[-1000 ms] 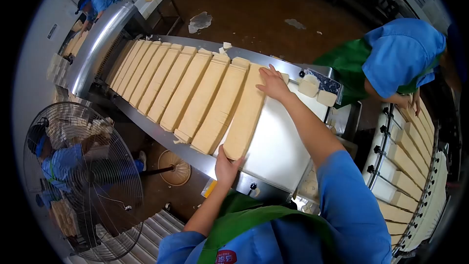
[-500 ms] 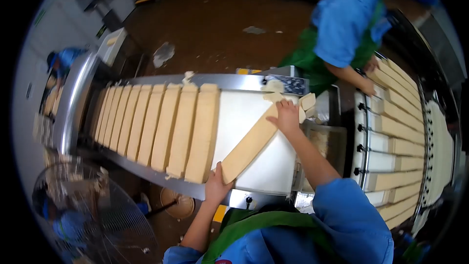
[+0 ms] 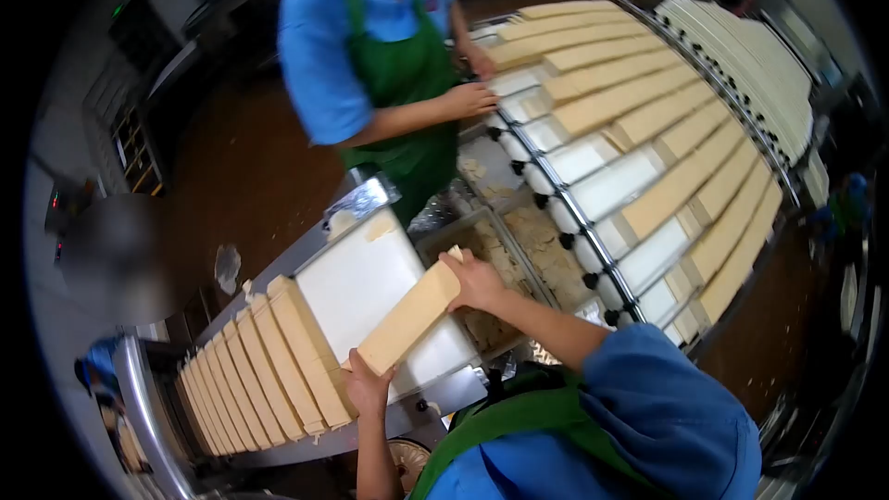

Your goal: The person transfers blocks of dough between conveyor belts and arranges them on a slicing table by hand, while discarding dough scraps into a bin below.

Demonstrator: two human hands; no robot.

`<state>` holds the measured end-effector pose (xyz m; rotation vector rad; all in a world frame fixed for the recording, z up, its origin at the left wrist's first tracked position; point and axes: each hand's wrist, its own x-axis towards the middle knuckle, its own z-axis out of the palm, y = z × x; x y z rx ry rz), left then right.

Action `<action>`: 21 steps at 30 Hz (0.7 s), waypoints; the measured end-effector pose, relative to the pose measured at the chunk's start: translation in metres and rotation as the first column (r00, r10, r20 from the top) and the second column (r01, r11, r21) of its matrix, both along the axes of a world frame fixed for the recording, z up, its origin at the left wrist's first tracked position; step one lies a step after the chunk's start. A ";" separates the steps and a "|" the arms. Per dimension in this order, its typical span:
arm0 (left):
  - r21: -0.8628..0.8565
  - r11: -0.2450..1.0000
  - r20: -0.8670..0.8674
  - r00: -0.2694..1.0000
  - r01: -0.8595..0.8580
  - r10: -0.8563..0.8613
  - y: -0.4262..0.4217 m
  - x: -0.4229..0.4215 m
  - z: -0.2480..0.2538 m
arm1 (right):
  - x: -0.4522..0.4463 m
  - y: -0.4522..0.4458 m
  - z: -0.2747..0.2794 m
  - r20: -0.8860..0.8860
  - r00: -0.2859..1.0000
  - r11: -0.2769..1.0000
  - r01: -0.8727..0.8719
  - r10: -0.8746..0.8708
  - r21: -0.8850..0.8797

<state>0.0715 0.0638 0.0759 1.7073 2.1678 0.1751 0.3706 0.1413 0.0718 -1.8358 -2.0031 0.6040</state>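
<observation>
Between my two hands is a long, pale yellow slab of dough [image 3: 407, 322], slanting over the white conveyor belt [image 3: 347, 268]. My left hand [image 3: 372, 383] grips its lower left end. Closed round the upper right end is my right hand [image 3: 474, 281]. Whether the slab's underside touches the belt, I cannot tell. To the left, a row of similar slabs [image 3: 304, 338] lies side by side on the same conveyor. Thin dough scraps [image 3: 378, 228] rest near the belt's far end.
Right of the belt, a bin [image 3: 491, 338] and a tray [image 3: 537, 241] hold scraps. Beyond them a wide second conveyor [image 3: 593, 213] carries more slabs in lanes divided by rods. A co-worker [image 3: 398, 65] in a green apron stands at its far edge, hands by the rail.
My view has swung right toward the second conveyor. Both hands now grip the slab by its ends; my right hand was resting on it near the scraps before.
</observation>
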 end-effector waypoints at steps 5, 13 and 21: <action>0.150 0.986 0.115 0.989 0.079 -0.097 0.014 0.102 0.046 | 0.112 -0.022 0.063 -0.062 0.987 0.986 0.155 -0.151 0.066; 0.411 0.860 0.216 0.884 0.302 -0.414 0.049 0.238 0.076 | 0.300 -0.033 0.048 -0.142 0.951 0.949 0.293 -0.275 0.121; 0.433 0.759 0.324 0.701 0.487 -0.635 0.083 0.371 0.065 | 0.385 -0.024 0.011 0.392 0.625 0.713 0.690 -0.675 0.127</action>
